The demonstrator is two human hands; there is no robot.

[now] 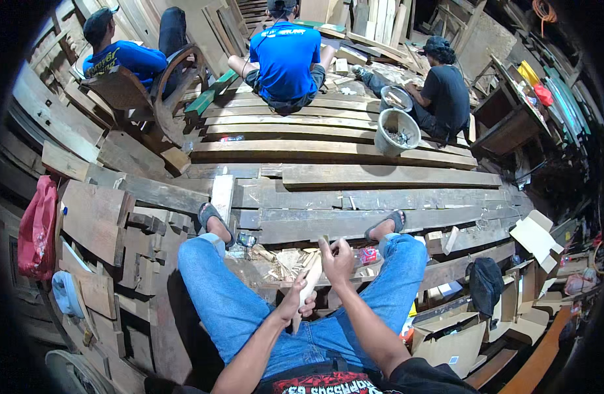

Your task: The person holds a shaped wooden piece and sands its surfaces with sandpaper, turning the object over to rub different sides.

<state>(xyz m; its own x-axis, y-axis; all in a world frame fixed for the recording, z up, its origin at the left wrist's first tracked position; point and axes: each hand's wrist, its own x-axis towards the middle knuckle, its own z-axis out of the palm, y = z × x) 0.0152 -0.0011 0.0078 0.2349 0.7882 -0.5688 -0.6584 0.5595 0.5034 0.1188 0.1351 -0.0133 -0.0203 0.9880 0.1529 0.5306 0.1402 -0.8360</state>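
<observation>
Over my lap, my left hand (295, 303) is closed around a pale, narrow piece of wood (311, 274). The piece slants up and to the right, and its lower end shows below my fingers. My right hand (339, 261) is just beyond its upper end, fingers curled and thumb raised. A small brownish edge shows by that thumb; what the hand grips is too small to make out. Wood shavings and offcuts (289, 262) lie beneath, between my legs in blue jeans (229, 292).
Long planks (394, 176) stretch across in front of my feet. Two buckets (397, 132) stand beyond them, near three seated people. At left are stacked boards (95, 220) and a red cloth bag (38, 230). To the right lie a cardboard box (449, 341) and a black cap (485, 285).
</observation>
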